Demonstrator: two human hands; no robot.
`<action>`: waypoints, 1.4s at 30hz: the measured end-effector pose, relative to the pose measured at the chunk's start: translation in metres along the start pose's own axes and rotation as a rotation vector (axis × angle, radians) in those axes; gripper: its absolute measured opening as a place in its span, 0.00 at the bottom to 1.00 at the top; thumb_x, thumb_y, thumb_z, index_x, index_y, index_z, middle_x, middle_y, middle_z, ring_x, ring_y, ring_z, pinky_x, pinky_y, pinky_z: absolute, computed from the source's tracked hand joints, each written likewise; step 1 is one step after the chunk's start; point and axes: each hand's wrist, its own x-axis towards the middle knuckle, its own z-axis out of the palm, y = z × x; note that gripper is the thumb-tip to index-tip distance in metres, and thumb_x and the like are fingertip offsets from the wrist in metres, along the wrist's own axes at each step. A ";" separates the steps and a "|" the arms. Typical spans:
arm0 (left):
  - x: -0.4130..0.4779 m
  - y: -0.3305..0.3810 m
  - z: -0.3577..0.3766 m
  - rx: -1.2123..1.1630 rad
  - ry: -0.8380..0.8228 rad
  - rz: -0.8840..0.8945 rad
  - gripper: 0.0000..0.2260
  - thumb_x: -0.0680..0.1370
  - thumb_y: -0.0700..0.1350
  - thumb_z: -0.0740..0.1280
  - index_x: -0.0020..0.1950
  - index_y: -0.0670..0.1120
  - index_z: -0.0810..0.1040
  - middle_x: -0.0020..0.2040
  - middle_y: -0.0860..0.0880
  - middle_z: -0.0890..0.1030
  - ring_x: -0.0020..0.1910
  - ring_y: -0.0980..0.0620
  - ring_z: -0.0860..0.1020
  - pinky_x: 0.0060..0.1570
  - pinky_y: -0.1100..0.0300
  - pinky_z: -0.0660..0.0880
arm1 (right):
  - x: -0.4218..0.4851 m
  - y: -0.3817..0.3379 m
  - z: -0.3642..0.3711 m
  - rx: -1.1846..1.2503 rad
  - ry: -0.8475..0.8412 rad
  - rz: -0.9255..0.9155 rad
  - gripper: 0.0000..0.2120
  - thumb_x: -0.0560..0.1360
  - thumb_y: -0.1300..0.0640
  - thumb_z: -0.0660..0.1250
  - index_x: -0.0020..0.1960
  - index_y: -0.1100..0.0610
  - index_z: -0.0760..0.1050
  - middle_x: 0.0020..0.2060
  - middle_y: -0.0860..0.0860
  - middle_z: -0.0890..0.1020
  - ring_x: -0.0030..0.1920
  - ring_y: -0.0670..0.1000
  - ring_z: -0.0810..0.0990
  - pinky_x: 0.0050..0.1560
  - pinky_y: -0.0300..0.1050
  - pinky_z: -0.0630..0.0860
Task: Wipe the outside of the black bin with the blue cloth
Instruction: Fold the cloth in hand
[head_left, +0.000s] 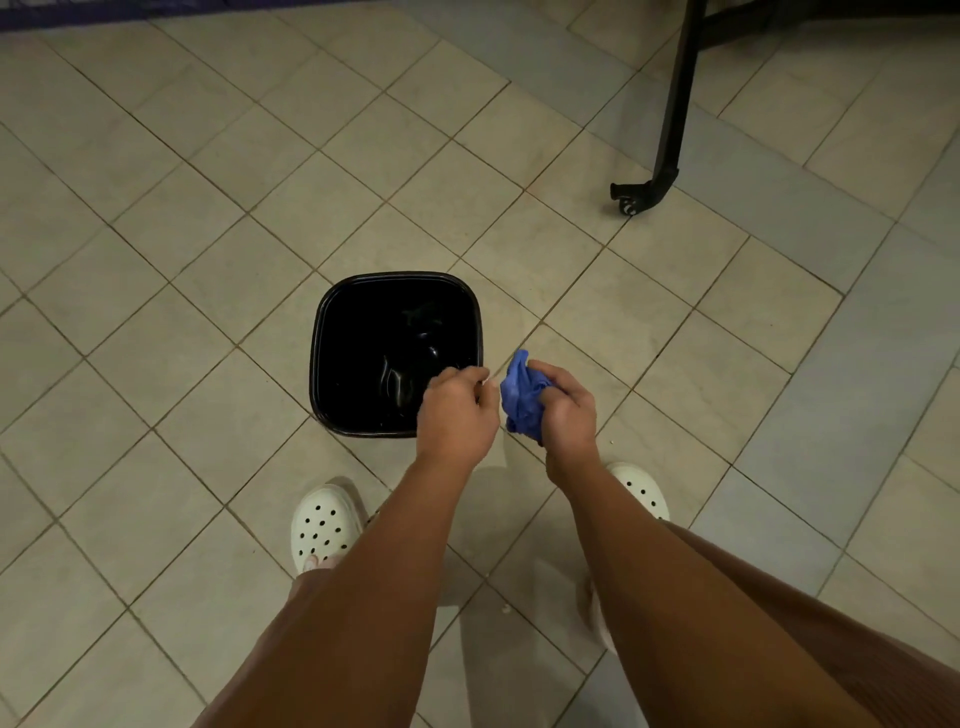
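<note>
The black bin (363, 332) stands upright on the tiled floor, seen from above, its glossy inside showing. My right hand (569, 410) is shut on a crumpled blue cloth (522, 397), held in the air just right of the bin's near right corner. My left hand (457, 410) hovers over that same corner with its fingers curled in and pinched toward the cloth; whether it touches the bin's rim is unclear. The bin's outer walls are mostly hidden from this angle.
My two feet in white perforated clogs (324, 525) stand just behind the bin. A black metal leg with a caster (636, 195) rises at the upper right. A dark edge (78, 13) runs along the top left.
</note>
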 end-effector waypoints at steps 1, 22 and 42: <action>0.000 0.007 -0.001 -0.095 -0.044 -0.031 0.17 0.81 0.49 0.64 0.66 0.42 0.78 0.57 0.44 0.81 0.57 0.47 0.78 0.56 0.57 0.74 | -0.003 -0.007 -0.001 0.024 -0.006 -0.013 0.19 0.73 0.71 0.53 0.48 0.57 0.80 0.42 0.55 0.81 0.40 0.55 0.78 0.40 0.49 0.78; -0.001 0.040 0.016 -0.580 -0.176 -0.433 0.08 0.75 0.32 0.63 0.46 0.45 0.76 0.49 0.39 0.81 0.47 0.41 0.80 0.51 0.46 0.79 | 0.000 -0.066 -0.038 -0.432 -0.140 -0.099 0.21 0.72 0.70 0.56 0.59 0.53 0.72 0.46 0.53 0.77 0.40 0.52 0.75 0.36 0.46 0.74; -0.004 0.063 0.026 -0.740 -0.469 -0.766 0.12 0.83 0.47 0.60 0.42 0.43 0.74 0.40 0.43 0.76 0.45 0.44 0.76 0.56 0.45 0.77 | 0.023 -0.065 -0.031 -0.018 0.033 0.300 0.07 0.75 0.70 0.55 0.46 0.62 0.70 0.36 0.58 0.73 0.33 0.54 0.74 0.32 0.44 0.73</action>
